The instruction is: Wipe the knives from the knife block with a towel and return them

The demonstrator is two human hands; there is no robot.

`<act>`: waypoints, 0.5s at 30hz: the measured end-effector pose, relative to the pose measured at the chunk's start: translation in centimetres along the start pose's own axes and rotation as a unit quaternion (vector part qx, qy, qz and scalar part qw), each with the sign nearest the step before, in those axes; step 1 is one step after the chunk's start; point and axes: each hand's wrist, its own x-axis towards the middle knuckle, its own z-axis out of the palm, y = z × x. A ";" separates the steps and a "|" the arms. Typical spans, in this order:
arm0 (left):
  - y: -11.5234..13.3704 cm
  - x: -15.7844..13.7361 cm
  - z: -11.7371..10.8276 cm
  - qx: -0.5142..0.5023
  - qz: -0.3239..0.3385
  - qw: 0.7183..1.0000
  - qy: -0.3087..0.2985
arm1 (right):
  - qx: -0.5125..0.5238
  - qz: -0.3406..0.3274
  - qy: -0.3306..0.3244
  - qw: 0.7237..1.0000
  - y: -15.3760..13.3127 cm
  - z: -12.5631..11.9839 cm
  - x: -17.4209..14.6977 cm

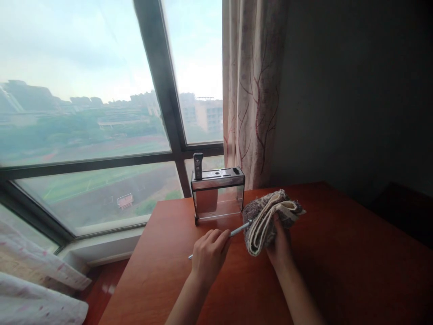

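Note:
My left hand (pixel 210 253) is closed around a slim silver-grey rod (pixel 239 229); its thin tail shows below the fist and its far end meets the cloth. My right hand (pixel 280 241) grips a folded grey-brown towel (pixel 259 230) with cream edges, its layers facing left. The towel is held up over the table, with several folds visible. Just behind both hands stands a clear-sided knife block (pixel 218 180) with a dark frame and slotted top. A black knife handle (pixel 198 166) sticks up from its left end.
The reddish-brown wooden table (pixel 169 280) spreads under my hands, its left edge dropping to the floor near the window. A large window (pixel 84 198) fills the left side. A patterned curtain (pixel 252 90) hangs behind the block, and pale fabric (pixel 37 289) lies at lower left.

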 end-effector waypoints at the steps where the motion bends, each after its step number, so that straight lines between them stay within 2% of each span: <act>1: -0.1 0.1 -0.1 -0.007 -0.002 1.000 -0.016 | 0.004 -0.006 0.004 1.000 -0.1 -0.1 0.1; 5: -0.1 0.5 -0.1 -0.114 -0.027 0.988 -0.104 | 0.032 0.016 -0.012 0.999 -0.9 -0.8 0.6; 8: 0.1 0.6 0.1 -0.251 -0.072 0.951 -0.167 | 0.057 0.028 -0.025 0.998 -1.4 -1.4 0.9; 11: 0.2 0.6 0.4 -0.382 -0.149 0.882 -0.232 | 0.058 0.030 -0.056 0.996 -1.7 -1.7 1.1; 15: 0.5 0.5 0.7 -0.547 -0.239 0.744 -0.301 | 0.037 0.094 -0.148 0.984 -1.2 -1.2 0.9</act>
